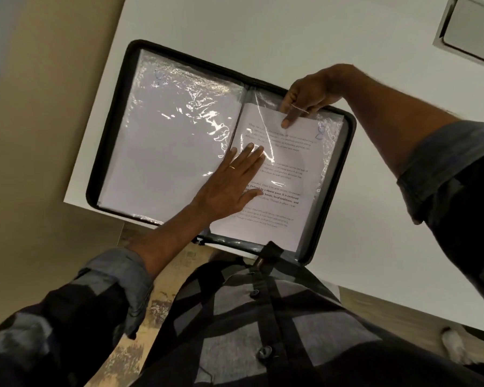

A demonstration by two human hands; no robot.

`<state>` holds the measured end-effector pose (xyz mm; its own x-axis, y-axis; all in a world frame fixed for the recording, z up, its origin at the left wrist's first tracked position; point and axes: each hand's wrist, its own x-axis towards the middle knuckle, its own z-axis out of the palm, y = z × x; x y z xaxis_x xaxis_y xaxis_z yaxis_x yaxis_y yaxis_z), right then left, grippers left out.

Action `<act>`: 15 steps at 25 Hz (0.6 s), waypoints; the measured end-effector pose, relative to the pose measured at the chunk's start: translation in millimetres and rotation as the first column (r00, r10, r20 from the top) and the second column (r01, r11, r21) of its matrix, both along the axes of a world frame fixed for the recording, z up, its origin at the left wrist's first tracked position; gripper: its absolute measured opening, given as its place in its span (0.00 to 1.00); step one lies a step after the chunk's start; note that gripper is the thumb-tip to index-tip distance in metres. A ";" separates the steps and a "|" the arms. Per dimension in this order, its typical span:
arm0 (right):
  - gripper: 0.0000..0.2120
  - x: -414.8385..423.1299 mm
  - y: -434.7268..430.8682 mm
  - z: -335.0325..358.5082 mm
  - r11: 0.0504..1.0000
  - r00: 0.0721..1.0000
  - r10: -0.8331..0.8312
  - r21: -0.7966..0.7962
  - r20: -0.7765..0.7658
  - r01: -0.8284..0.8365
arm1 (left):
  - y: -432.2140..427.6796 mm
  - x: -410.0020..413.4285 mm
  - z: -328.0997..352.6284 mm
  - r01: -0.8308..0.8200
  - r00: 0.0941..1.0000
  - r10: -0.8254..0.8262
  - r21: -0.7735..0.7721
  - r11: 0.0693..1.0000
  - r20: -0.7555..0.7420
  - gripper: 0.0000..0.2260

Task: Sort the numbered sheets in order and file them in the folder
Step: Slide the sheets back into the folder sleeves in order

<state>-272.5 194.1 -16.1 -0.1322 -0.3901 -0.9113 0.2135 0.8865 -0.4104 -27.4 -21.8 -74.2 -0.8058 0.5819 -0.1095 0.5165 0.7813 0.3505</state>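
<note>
While left hand (232, 188) presses flat on the printed sheet (277, 219), right hand (308, 96) pinches its far edge; long axis runs away from body, in folder (106, 135).

It looked like an office. A plain white desk (291, 32) had a recessed grey hatch (475, 34) set into its far corner, as office desktops do. An open zip folder (111, 127) lay on it, with clear sleeves (185, 113) and a sheet (285, 174) of typed paragraphs.
</note>
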 end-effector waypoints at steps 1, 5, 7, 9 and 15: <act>0.14 5.2 -0.8 0.2 1.000 1.000 -0.011 -0.009 0.012 0.011 | 0.7 4.6 -1.0 -0.002 1.000 0.002 -0.017 1.000 -0.006 0.34; 0.14 24.1 -0.3 9.3 0.994 0.995 -0.100 -0.051 -0.031 0.098 | 5.8 23.0 -4.6 -0.035 0.999 0.032 -0.083 0.996 -0.041 0.35; 0.13 33.9 4.5 14.9 0.994 0.993 -0.103 -0.028 -0.064 0.101 | 8.0 30.9 -6.5 -0.040 0.998 0.034 -0.106 0.994 -0.059 0.36; 0.13 41.5 9.2 18.8 0.996 0.982 -0.090 -0.003 -0.164 0.091 | 9.3 37.1 -6.4 -0.045 0.997 0.038 -0.103 0.994 -0.072 0.36; 0.13 64.9 13.4 33.1 0.985 0.487 -0.167 -0.119 -0.858 0.127 | 26.2 70.8 -6.1 -0.001 1.000 0.002 -0.067 0.998 0.010 0.38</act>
<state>-207.6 207.5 17.0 -0.9014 -0.3159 -0.2959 -0.1385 0.8582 -0.4944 43.4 4.4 -80.3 -0.8052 0.5719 -0.1567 0.5122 0.8039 0.3025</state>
